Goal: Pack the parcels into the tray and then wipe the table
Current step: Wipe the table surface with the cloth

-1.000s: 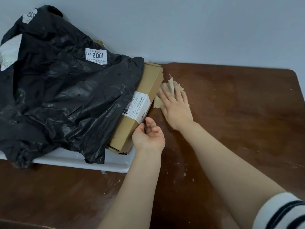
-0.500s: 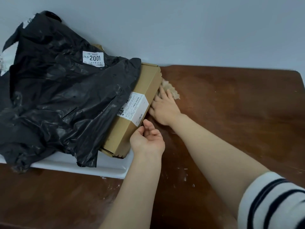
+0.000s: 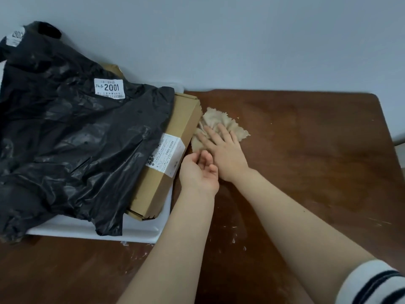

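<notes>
A white tray (image 3: 140, 234) on the left of the brown table (image 3: 306, 161) holds a long cardboard box (image 3: 173, 154) with a white label and black plastic parcels (image 3: 72, 139) piled over it. My right hand (image 3: 225, 152) lies flat with straight fingers on a beige crumpled cloth (image 3: 219, 123), pressing it to the table just right of the box. My left hand (image 3: 198, 172) hovers beside the box's right side, fingers loosely curled, holding nothing.
White crumbs and scraps (image 3: 232, 235) lie scattered on the table near the tray's front right corner. A pale grey wall (image 3: 241, 40) runs behind the table. The table's right edge (image 3: 385, 132) is rounded at the far corner.
My right hand has slid with the cloth a little right and nearer, away from the box's far end, so more cloth shows. My left hand has come off the box's side.
</notes>
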